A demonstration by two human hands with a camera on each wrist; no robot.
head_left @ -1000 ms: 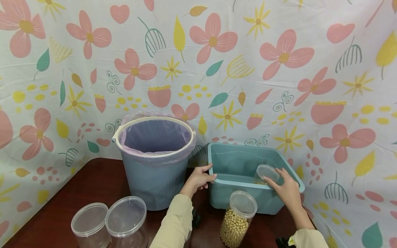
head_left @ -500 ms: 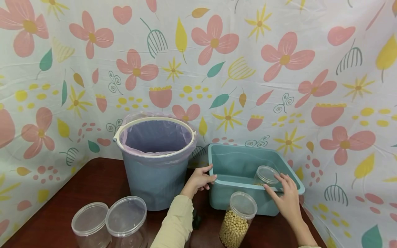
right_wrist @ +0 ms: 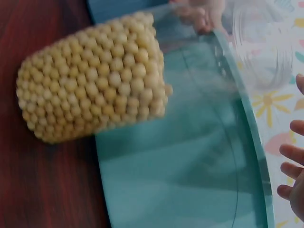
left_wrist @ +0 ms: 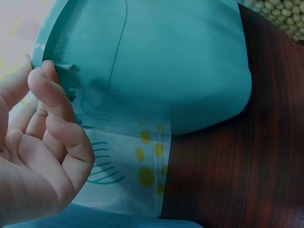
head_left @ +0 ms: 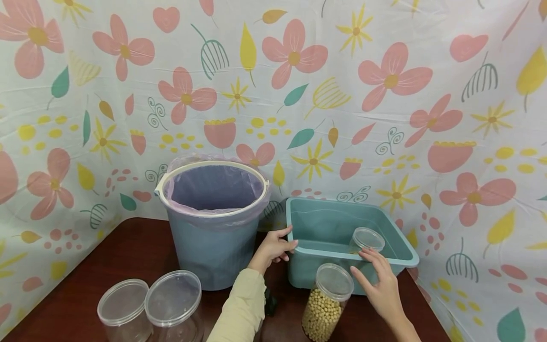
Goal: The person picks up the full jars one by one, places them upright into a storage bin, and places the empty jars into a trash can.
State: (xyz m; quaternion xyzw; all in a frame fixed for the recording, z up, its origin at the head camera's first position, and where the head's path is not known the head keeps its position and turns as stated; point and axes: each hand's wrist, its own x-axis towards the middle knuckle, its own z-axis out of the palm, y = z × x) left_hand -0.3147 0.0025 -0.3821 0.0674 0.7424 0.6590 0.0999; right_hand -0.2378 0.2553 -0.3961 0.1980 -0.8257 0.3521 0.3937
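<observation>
A teal plastic basin point(head_left: 325, 221) stands on the table at centre right. My left hand point(head_left: 273, 248) pinches its left rim between thumb and fingers, as the left wrist view also shows. Inside the basin, at its right part, is a clear lidded jar point(head_left: 368, 238), its lower half hidden by the front wall. My right hand point(head_left: 381, 287) hovers at the basin's front rim with fingers spread, holding nothing. Just left of it stands a tall clear jar point(head_left: 323, 308) of pale yellow beans, lid on, large in the right wrist view.
A blue bucket point(head_left: 213, 256) with a pinkish liner stands left of the basin. Two clear lidded jars point(head_left: 173, 301) are at the front left. A flower-patterned cloth point(head_left: 273, 104) hangs behind the dark wooden table point(head_left: 102, 259).
My right hand has come away from the jar inside the basin, moving left and toward me over the front rim. The jar stays in the basin. My left hand keeps its grip.
</observation>
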